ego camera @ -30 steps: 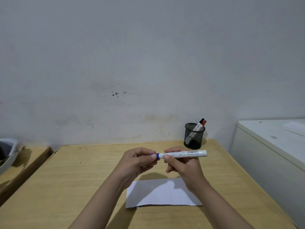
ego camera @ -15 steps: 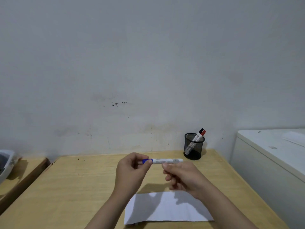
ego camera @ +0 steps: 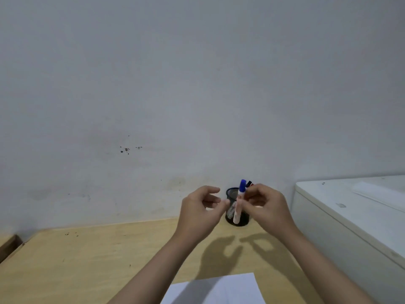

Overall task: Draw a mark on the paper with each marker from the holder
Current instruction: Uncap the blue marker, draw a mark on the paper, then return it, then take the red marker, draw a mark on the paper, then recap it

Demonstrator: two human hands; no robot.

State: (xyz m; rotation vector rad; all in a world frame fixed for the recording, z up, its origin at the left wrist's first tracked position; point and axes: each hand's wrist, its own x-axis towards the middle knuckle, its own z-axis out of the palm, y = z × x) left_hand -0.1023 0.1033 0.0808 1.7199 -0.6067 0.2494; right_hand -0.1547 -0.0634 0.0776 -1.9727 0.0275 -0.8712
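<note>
My right hand [ego camera: 266, 206] pinches a white marker with a blue cap [ego camera: 239, 201], held nearly upright with the cap on top, right in front of the black mesh holder [ego camera: 230, 191]. Behind it, the black and red caps of other markers [ego camera: 249, 183] stick out of the holder. My left hand [ego camera: 198, 212] hovers just left of the marker with its fingers apart and nothing in them. The white paper [ego camera: 215, 289] lies on the wooden table [ego camera: 92, 260] at the bottom edge of the view, partly cut off.
The holder stands at the table's far edge against the grey wall [ego camera: 197, 84]. A white cabinet or appliance [ego camera: 355, 218] flanks the table on the right. A second wooden surface [ego camera: 7, 245] shows at the left edge.
The blue marker went from level between both hands to upright in my right hand in front of the holder. My left hand let go of the capped end. Both hands moved away from the paper.
</note>
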